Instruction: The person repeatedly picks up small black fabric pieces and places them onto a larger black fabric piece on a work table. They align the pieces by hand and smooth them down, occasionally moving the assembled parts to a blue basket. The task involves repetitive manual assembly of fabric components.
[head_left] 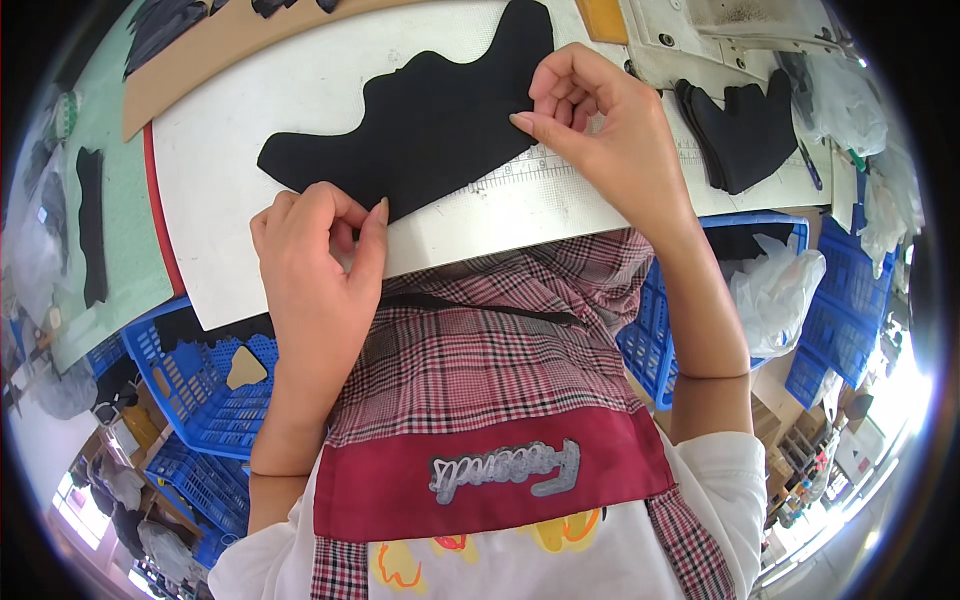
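A black cut fabric piece (430, 120) with a wavy upper edge and two long ends lies on the white work table (230, 220). At its lower left edge, my left hand (320, 250) pinches the fabric between thumb and forefinger. My right hand (620, 135) has its thumb and forefinger closed on the right edge of the same piece, with the other fingers curled. Below the fabric, a ruler scale (570, 175) runs along the table, partly covered by the piece and my right hand.
A stack of similar black pieces (745, 135) lies at right beside a pen (810, 165), near a pale machine (690, 40). Blue baskets stand below the table, left (205, 400) and right (650, 335). A tan strip (240, 60) borders the far left; a green surface (125, 190) adjoins.
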